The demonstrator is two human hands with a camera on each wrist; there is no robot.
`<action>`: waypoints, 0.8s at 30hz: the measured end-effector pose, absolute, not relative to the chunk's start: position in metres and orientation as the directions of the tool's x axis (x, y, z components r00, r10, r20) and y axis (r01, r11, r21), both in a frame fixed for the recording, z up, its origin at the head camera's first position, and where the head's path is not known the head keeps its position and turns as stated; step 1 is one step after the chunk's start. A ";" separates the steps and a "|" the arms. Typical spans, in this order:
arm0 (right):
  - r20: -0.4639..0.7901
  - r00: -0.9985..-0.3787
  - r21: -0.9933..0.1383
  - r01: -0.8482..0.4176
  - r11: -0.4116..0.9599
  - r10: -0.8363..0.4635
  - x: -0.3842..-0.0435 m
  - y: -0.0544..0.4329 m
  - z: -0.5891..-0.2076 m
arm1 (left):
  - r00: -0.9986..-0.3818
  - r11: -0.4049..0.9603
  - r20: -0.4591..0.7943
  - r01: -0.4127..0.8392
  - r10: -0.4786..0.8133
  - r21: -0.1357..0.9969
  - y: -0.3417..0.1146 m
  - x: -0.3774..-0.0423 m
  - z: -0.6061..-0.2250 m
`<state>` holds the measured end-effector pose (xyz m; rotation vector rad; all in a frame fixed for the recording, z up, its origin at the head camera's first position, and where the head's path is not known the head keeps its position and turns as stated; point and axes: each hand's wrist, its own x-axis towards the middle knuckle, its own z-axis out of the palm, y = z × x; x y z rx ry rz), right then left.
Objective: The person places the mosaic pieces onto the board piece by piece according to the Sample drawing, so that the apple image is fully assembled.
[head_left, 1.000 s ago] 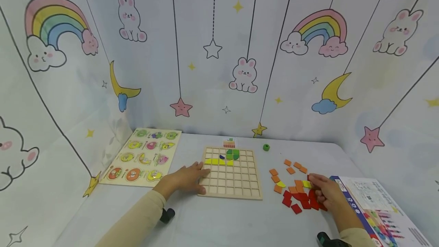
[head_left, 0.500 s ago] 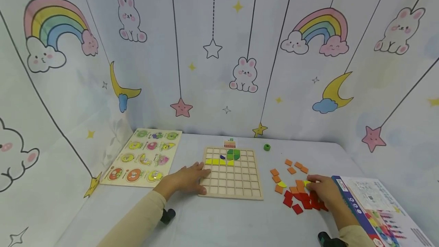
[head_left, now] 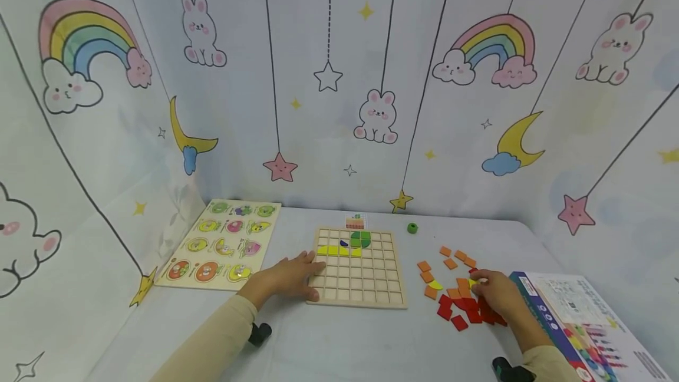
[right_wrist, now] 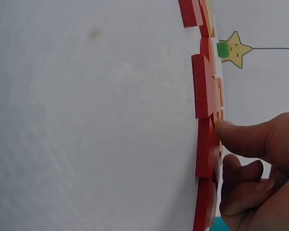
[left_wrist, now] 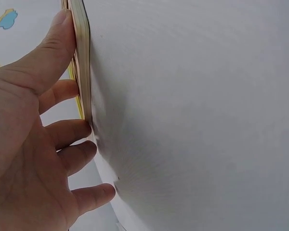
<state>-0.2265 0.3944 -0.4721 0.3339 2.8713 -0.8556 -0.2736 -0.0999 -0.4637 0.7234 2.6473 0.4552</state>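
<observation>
My left hand [head_left: 289, 277] rests with spread fingers at the left edge of a wooden grid board [head_left: 366, 296]. In the left wrist view, its thumb and fingertips lie along the board's side [left_wrist: 82, 57]. The grid holds a row of yellow tiles [head_left: 333, 250], green pieces [head_left: 361, 239] and a small dark blue piece [head_left: 343, 243]. Over the loose tiles on the right, my right hand [head_left: 498, 293] pinches a yellow tile [head_left: 471, 283], mostly hidden by the fingers. Red tiles [right_wrist: 204, 86] lie beside its thumb, and its other fingers are curled in.
Orange tiles [head_left: 450, 263] and more red tiles [head_left: 459, 323] are scattered around the right hand. A printed box [head_left: 589, 311] lies at the right. Behind the board are a small picture card [head_left: 356, 221] and a green bead [head_left: 412, 228]. A fruit puzzle board [head_left: 217, 240] lies at left.
My right hand has moved slightly left, from a red tile to the yellow one. That red tile now lies just beyond the fingertips. The left hand has stayed on the board.
</observation>
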 end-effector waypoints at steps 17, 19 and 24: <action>-0.166 -0.952 -0.918 0.244 0.313 0.255 -0.234 0.378 -0.464 | -0.808 0.818 -0.254 0.412 0.531 0.401 -0.100 -0.274 -0.468; -0.138 -0.957 -0.936 0.210 0.283 0.254 -0.238 0.371 -0.463 | -0.808 0.816 -0.251 0.412 0.533 0.406 -0.100 -0.274 -0.468; -0.097 -0.970 -0.967 0.144 0.210 0.222 -0.251 0.352 -0.461 | -0.810 0.817 -0.247 0.412 0.531 0.404 -0.100 -0.273 -0.467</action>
